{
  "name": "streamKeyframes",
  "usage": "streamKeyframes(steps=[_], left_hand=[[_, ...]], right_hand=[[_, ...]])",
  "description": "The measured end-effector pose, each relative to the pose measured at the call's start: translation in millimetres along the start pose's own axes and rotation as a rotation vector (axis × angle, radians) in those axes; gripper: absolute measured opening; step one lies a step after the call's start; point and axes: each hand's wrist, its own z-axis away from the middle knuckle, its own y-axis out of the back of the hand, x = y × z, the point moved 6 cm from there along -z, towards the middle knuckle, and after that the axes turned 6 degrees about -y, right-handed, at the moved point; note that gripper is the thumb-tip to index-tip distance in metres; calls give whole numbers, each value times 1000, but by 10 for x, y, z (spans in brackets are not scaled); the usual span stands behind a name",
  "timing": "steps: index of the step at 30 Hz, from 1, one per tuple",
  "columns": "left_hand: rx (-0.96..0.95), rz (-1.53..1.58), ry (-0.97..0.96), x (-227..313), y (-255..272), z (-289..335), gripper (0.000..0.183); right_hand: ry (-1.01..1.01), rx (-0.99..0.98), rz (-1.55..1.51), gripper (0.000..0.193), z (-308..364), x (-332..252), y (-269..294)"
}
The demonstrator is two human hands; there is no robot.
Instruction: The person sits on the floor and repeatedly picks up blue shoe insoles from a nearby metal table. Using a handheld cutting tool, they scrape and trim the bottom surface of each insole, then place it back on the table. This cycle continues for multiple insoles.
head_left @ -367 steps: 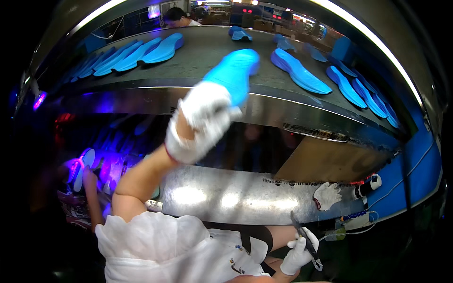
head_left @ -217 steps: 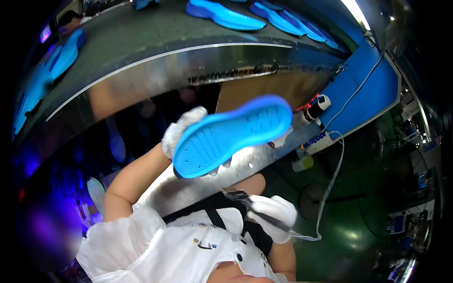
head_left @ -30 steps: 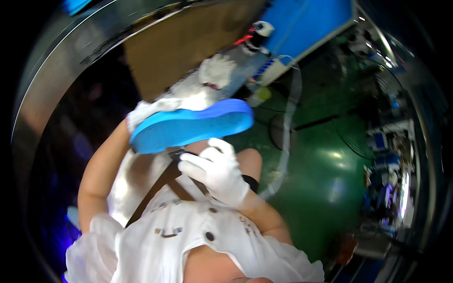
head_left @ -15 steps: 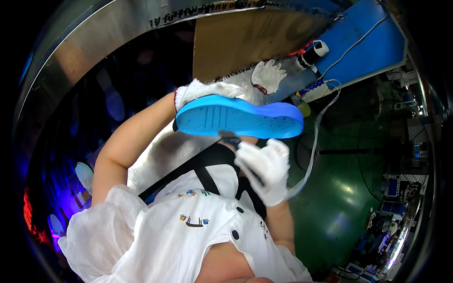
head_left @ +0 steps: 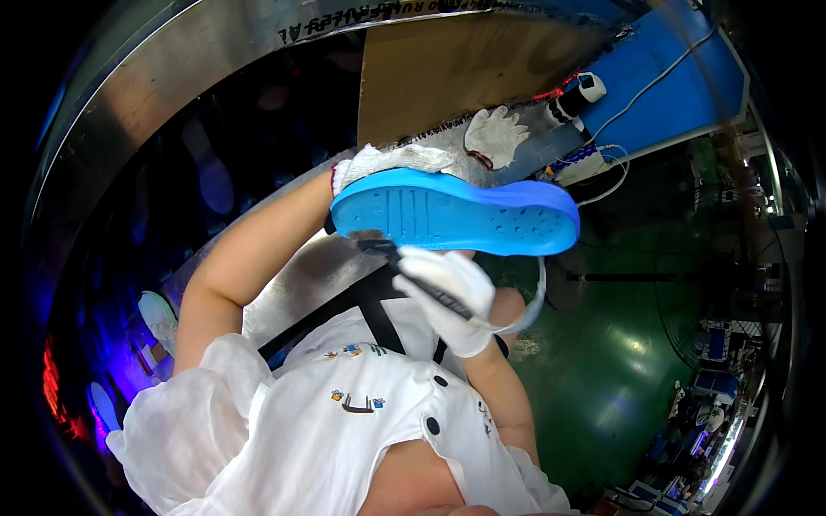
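A blue shoe sole (head_left: 456, 215) is held up in front of me with its flat, grooved side toward me. My left hand (head_left: 387, 161), in a white knit glove, grips it along the far edge; part of the fingers is hidden behind the sole. My right hand (head_left: 449, 297), also gloved and smeared by motion, is closed round a dark brush-like tool (head_left: 376, 244). The tool's dark head touches or nearly touches the sole's near edge at its left end. A pale tube (head_left: 535, 305) runs from beside the right wrist up past the sole.
A loose white glove (head_left: 496, 138) lies on the metal surface beyond the sole. Brown cardboard (head_left: 465, 77) stands behind. Right of it are a white-and-black device (head_left: 576, 96), a cable and a blue panel (head_left: 662, 77). Several soles (head_left: 206, 168) show in the dark area at left.
My right hand has swept left along the sole's near edge with the tool, toward the sole's left end. The sole and left hand have shifted slightly right in the picture.
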Motion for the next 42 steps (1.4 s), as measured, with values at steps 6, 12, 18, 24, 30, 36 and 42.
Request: streamKeyframes(steps=[6, 12, 18, 24, 30, 36, 42], left_hand=[[42, -10, 16, 82, 6, 108, 34], [218, 13, 117, 49, 150, 246, 34], [55, -316, -85, 197, 261, 154, 47], [25, -457, -46, -43, 439, 226, 55], [53, 44, 180, 258, 38, 320, 55], [222, -94, 217, 148, 454, 336, 34], [264, -13, -1, 321, 231, 310, 41]], right_hand=[[-6, -77, -110, 30, -52, -75, 124], [103, -202, 319, 33, 24, -322, 125], [99, -118, 382, 31, 144, -104, 235], [-75, -8, 316, 26, -64, -57, 442], [82, 2, 386, 28, -19, -174, 514], [76, -66, 400, 35, 17, -335, 471], [99, -122, 490, 32, 105, -267, 493]])
